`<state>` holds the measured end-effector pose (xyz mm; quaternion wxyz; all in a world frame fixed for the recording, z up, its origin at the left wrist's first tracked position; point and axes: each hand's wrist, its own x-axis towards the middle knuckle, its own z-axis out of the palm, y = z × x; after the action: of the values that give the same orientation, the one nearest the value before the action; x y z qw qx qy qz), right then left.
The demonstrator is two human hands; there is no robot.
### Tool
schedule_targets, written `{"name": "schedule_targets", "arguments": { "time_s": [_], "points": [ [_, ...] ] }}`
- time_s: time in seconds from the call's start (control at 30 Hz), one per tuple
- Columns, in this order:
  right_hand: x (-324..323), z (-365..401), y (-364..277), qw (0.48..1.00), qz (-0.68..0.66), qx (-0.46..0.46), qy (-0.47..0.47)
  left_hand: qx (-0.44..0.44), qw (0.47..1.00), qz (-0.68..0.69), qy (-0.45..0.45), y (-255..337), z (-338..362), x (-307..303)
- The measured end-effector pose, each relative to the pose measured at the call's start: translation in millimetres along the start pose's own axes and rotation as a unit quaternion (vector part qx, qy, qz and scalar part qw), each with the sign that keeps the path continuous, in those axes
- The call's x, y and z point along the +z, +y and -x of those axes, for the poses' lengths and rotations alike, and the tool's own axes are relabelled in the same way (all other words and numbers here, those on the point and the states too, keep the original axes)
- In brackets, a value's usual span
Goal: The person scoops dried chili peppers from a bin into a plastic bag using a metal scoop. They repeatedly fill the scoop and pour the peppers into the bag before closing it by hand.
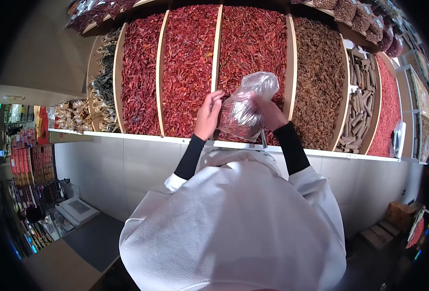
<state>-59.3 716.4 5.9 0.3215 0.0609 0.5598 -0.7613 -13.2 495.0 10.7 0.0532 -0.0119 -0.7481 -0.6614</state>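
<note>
Plastic bag (246, 104): clear, held above the chilli bins (190, 63), near the shelf's front edge (127, 136).
Right hand (271, 114): fingers closed on the bag's side.
Left hand (208, 115): fingers loosely curled against the bag's other side; grip cannot be told.

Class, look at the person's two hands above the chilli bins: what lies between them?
A clear plastic bag lies between the left hand and the right hand, touching both, over the red dried chillies. The head view shows it.

White top (234, 228), blk sleeves (191, 157)
</note>
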Motion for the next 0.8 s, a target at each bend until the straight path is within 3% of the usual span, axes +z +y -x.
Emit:
{"name": "schedule_targets", "arguments": {
  "time_s": [0.07, 0.13, 0.2, 0.3, 0.33, 0.4, 0.47, 0.53, 0.6, 0.67, 0.73, 0.77, 0.8],
  "points": [
    [-3, -9, 7, 0.995, -0.092, -0.026, 0.004, -0.021, 0.985, -0.168, 0.037, 8, 29, 7],
    [3, -6, 8, 0.993, -0.105, -0.042, 0.036, 0.075, 0.952, -0.290, 0.064, 9, 50, 21],
    [10, -2, 16, 0.989, -0.116, -0.058, 0.068, 0.098, 0.937, -0.335, 0.024, 16, 59, 32],
    [40, 11, 30, 0.948, 0.086, -0.275, 0.138, 0.100, 0.931, -0.349, -0.037, 30, 54, 49],
    [53, 14, 31, 0.949, 0.089, -0.274, 0.132, 0.110, 0.924, -0.362, -0.056, 31, 50, 55],
    [73, 21, 32, 0.943, -0.039, -0.250, 0.215, 0.097, 0.910, -0.400, -0.058, 29, 41, 65],
    [90, 36, 21, 0.951, -0.101, -0.206, 0.209, 0.138, 0.836, -0.529, -0.040, 10, 33, 73],
    [100, 44, 21, 0.925, -0.217, -0.130, 0.284, 0.159, 0.854, -0.495, -0.004, -1, 33, 78],
    [99, 41, 35, 0.909, -0.254, -0.164, 0.287, 0.197, 0.851, -0.487, 0.013, -15, 30, 79],
    [92, 45, 56, 0.892, -0.348, -0.225, 0.182, 0.205, 0.867, -0.454, 0.010, -14, 27, 80],
    [84, 41, 65, 0.913, -0.271, -0.220, 0.210, 0.215, 0.882, -0.419, 0.005, -14, 22, 79],
    [80, 39, 69, 0.930, -0.191, -0.210, 0.233, 0.229, 0.896, -0.380, -0.028, -15, 16, 77],
    [76, 39, 70, 0.929, -0.193, -0.212, 0.236, 0.241, 0.907, -0.339, -0.061, -17, 12, 74]
  ]
}}
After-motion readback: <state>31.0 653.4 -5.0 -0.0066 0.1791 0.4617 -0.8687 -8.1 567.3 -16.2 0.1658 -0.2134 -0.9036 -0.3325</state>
